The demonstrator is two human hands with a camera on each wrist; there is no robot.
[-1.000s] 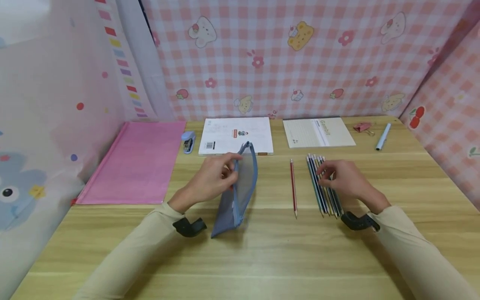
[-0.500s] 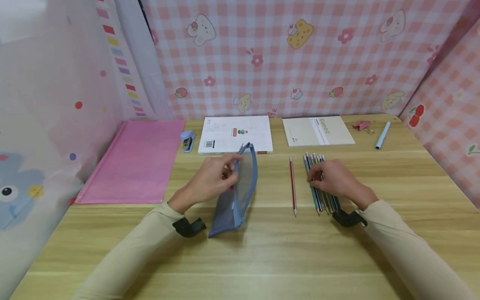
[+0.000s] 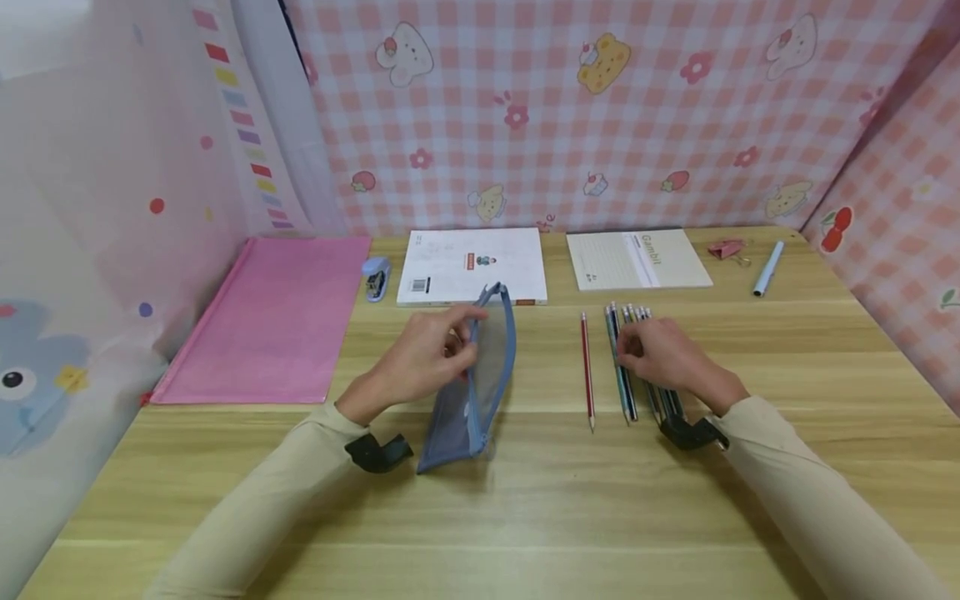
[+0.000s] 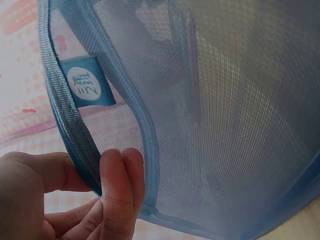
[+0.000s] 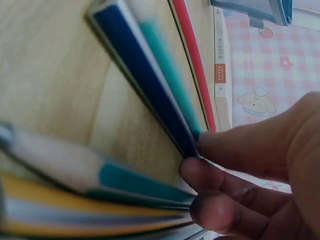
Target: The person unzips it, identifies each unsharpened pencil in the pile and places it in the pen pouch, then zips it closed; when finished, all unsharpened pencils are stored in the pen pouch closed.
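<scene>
On the table, left hand (image 3: 423,354) fingers pinch the mesh pouch (image 3: 480,375) (held upright); right hand (image 3: 663,354) fingers grip pencils (image 3: 626,367).

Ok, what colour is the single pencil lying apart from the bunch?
Red. The lone pencil lies left of the bunch; the head view shows it best.
</scene>
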